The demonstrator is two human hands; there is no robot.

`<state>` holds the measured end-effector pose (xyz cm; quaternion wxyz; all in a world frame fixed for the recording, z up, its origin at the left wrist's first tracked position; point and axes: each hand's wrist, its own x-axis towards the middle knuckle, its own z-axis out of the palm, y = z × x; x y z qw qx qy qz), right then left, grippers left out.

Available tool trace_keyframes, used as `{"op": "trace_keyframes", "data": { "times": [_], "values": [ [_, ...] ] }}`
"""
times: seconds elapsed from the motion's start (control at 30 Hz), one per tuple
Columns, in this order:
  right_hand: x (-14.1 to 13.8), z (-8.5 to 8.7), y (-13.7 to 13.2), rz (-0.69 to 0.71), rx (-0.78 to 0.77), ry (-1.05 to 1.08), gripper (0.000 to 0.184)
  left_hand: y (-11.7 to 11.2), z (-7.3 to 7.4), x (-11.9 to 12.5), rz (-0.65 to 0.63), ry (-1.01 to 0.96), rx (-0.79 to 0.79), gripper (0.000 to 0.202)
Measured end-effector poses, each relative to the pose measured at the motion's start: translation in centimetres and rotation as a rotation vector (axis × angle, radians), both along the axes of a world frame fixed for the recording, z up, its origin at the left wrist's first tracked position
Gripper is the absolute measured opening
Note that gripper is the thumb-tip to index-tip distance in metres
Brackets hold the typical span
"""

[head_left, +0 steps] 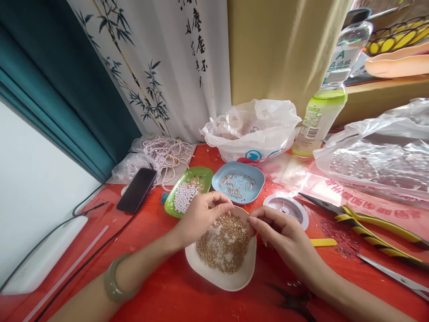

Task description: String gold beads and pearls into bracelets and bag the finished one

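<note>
My left hand (201, 214) hovers over the far rim of a white dish (231, 279) full of small gold beads (223, 246), fingers pinched together on something too small to name. My right hand (281, 232) sits at the dish's right rim, thumb and fingers also pinched; what they hold is hidden. A green bangle (114, 281) is on my left wrist. Just beyond lie a green dish (201, 172) with white pearls (183, 197) and a blue dish (258, 181) with gold pins.
A spool of clear thread (286, 208) lies right of the dishes, yellow-handled pliers (368, 226) and scissors (392, 273) farther right. A phone (137, 190), pearl strands (167, 154), plastic bags (254, 129), a bottle (321, 112) and cables (67, 223) ring the red table (167, 295).
</note>
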<state>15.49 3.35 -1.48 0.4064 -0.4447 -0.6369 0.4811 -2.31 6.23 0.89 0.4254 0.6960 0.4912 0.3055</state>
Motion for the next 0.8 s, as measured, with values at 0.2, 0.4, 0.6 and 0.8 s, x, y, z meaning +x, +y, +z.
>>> {"op": "trace_keyframes", "data": {
  "times": [0.2,0.4,0.6,0.8],
  "values": [
    [-0.02,-0.3,0.1,-0.002,-0.003,0.013,0.02,-0.21,-0.64,0.07,-0.272,0.344,0.18,0.009],
    [-0.08,-0.2,0.01,-0.005,0.002,0.02,0.02,-0.47,-0.66,0.4,-0.305,0.475,0.279,0.013],
    [-0.14,0.2,-0.11,-0.009,-0.003,0.011,0.02,-0.62,-0.72,0.22,-0.338,0.588,0.332,0.007],
    [-0.16,0.22,-0.08,0.0,-0.012,0.003,0.021,-0.24,-0.68,-0.1,-0.194,0.432,0.188,0.008]
  ]
}}
